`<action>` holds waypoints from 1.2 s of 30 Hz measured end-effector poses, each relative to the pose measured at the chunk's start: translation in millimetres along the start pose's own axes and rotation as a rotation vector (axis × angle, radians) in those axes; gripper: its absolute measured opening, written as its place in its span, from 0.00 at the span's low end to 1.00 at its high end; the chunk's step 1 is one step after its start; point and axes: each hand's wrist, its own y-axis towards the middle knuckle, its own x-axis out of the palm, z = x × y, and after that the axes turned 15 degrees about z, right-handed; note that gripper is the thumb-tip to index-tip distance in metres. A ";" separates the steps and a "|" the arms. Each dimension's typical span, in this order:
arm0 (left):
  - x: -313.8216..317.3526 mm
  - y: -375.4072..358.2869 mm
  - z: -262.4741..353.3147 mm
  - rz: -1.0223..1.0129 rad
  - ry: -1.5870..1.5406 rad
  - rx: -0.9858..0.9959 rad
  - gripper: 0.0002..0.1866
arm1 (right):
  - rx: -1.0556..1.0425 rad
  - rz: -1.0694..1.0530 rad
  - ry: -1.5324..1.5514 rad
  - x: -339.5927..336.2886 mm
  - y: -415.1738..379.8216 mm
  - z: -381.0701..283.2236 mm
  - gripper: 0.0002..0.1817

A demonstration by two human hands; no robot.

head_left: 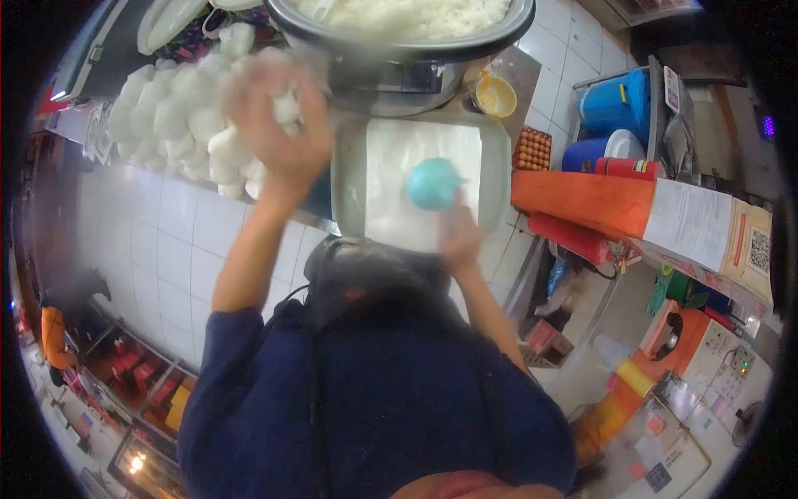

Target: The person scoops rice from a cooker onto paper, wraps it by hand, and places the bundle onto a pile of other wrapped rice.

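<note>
Upper left of frame: left hand (278,125) closed around a white rice ball (287,106) beside the pile of rice balls (174,116). Centre: right hand (460,237) gripping the teal scoop (432,183) over the tray (499,166).

The flat white sheet (391,179) in the square metal tray (351,166) gives open room across its middle and toward its 6 o'clock edge. At 3 o'clock on the sheet a round turquoise bowl (432,183) blocks the way, with the right hand (460,239) just below it. At 12 o'clock the big steel pot of white rice (407,25) overhangs the tray's far rim. At 9 o'clock the heap of white wrapped bundles (179,116) crowds the counter, and the blurred left hand (278,125) fills the gap between heap and tray.
</note>
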 end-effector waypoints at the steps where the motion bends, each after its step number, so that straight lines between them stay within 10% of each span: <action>1: -10.7 -35.1 3.5 -0.153 -0.129 -0.090 0.08 | 0.195 -0.494 -0.085 5.9 -23.8 4.7 0.26; 4: -52.0 -134.9 15.7 -0.851 -0.380 -0.312 0.10 | 0.203 -0.435 0.045 0.0 -12.2 9.8 0.30; 6: -75.1 -170.3 24.7 -1.076 -0.468 -0.341 0.11 | -0.044 0.253 0.206 -19.5 44.8 -3.9 0.31; 8: -95.7 -187.7 31.9 -1.348 -0.443 -0.301 0.16 | 0.166 0.394 0.539 -31.9 99.0 -9.9 0.30; 11: -100.9 -195.6 35.1 -1.369 -0.454 -0.222 0.16 | 0.260 0.340 1.016 -61.7 230.6 -71.5 0.25; 13: -100.9 -193.5 39.9 -1.467 -0.396 -0.235 0.14 | 0.073 0.200 0.702 -55.9 275.9 -53.3 0.18; 15: -104.5 -194.0 42.4 -1.554 -0.347 -0.248 0.12 | 0.039 0.275 0.451 -68.1 308.7 -88.4 0.34; 20: -108.0 -198.4 45.5 -1.387 -0.301 -0.375 0.08 | -0.300 0.496 0.638 -54.6 199.8 -48.7 0.10; 25: -97.7 -183.4 48.7 -1.403 -0.225 -0.465 0.07 | -0.072 -0.563 0.533 -32.5 41.3 31.8 0.13; 36: -71.8 -159.6 46.7 -1.389 -0.336 -0.864 0.07 | 0.094 -0.753 0.612 -25.0 -12.5 75.2 0.08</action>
